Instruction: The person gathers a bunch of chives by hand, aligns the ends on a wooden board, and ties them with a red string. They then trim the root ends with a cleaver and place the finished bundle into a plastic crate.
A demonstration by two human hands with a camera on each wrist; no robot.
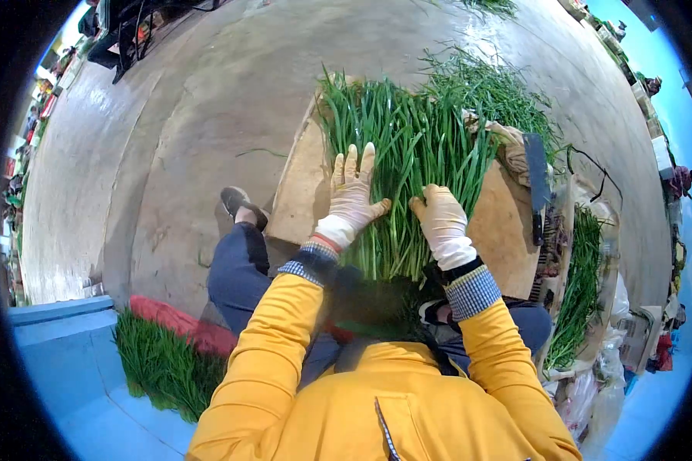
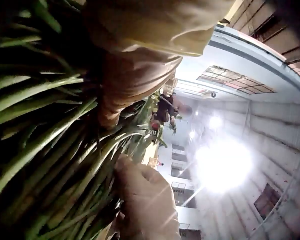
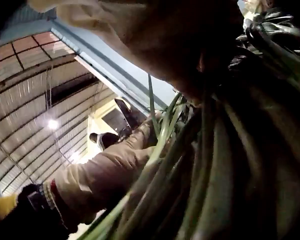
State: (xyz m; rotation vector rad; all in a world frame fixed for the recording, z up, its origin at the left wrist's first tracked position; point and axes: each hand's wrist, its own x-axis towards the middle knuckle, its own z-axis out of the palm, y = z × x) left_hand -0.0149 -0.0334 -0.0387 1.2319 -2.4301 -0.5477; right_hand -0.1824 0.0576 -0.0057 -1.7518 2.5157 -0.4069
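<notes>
A wide bundle of garlic chives [image 1: 396, 146], long flat green leaves with paler stalk ends towards the body, lies across a wooden board. My left hand [image 1: 351, 196], in a pale thin glove, rests on the bundle's left side, fingers straight and thumb pointing inward. The gloved right hand [image 1: 444, 224] grips the right side near the stalk ends, its fingers bent down and partly hidden. In the left wrist view, the right hand [image 2: 147, 202] appears beyond the stalks [image 2: 55, 145]. The right wrist view has the left hand [image 3: 105, 167] behind drooping leaves.
Bare wooden board [image 1: 507, 230] shows right of the bundle. A large knife [image 1: 537, 173] lies beside a crumpled cloth [image 1: 507, 146]. Loose greens [image 1: 488, 88] lie beyond. More greens fill a crate [image 1: 580, 284] at right and lie by a red cloth [image 1: 181, 323] at left.
</notes>
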